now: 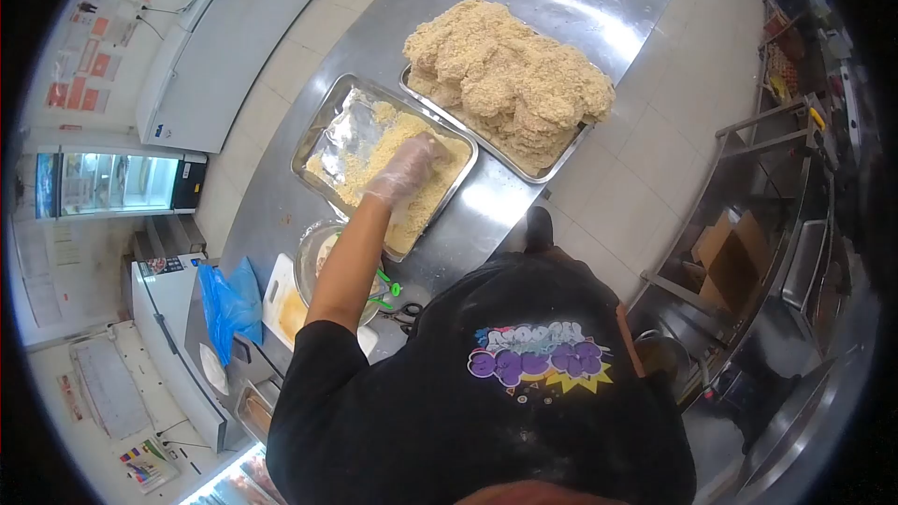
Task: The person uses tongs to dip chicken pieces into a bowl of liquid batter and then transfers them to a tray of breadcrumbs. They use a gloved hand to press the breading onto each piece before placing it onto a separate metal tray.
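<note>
Crumbs [372, 165] lie in the shallow tray [348, 131] beneath our gloved left hand [412, 165]; its grip is blurred, so we cannot tell whether it clutches any; a hard sweep could spill them, and a knock could topple the coated heap [510, 75] in the neighbouring tray [564, 157]

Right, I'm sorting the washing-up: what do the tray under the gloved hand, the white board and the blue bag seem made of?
Tray: metal, probably stainless steel; its bare patch is silvery and reflects the light.
White board: likely plastic, smooth and evenly white apart from a brownish patch, no wood grain showing.
Blue bag: thin plastic film, judging by its glossy creases.
</note>
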Motion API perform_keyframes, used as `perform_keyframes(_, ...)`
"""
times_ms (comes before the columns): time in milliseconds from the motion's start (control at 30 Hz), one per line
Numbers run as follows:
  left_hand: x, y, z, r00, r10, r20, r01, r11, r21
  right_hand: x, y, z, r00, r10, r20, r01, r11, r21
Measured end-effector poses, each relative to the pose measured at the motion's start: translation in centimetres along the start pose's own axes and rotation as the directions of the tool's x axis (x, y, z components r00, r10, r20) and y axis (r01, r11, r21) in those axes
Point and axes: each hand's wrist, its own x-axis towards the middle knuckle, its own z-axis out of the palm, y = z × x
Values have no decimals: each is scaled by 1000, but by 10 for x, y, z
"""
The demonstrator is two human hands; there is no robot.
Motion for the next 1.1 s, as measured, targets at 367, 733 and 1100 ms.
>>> perform_keyframes(367, -83, -10, -18, 955, 210, -209, -127, 928, 351, 14, -1, 6, 992, -109, -70, 113, 992, 53)
perform_keyframes(733, -4, 7, -13, 695, 571, -437, -106, 682, 724, 54, 7, -10, 976, -105, 192, 174, 902, -394)
perform_keyframes(1100, -33, 51, -1, 872, 446, 203, -443, 538, 717, 20, -6, -20, 979, -23, 205, 108, 902, -418)
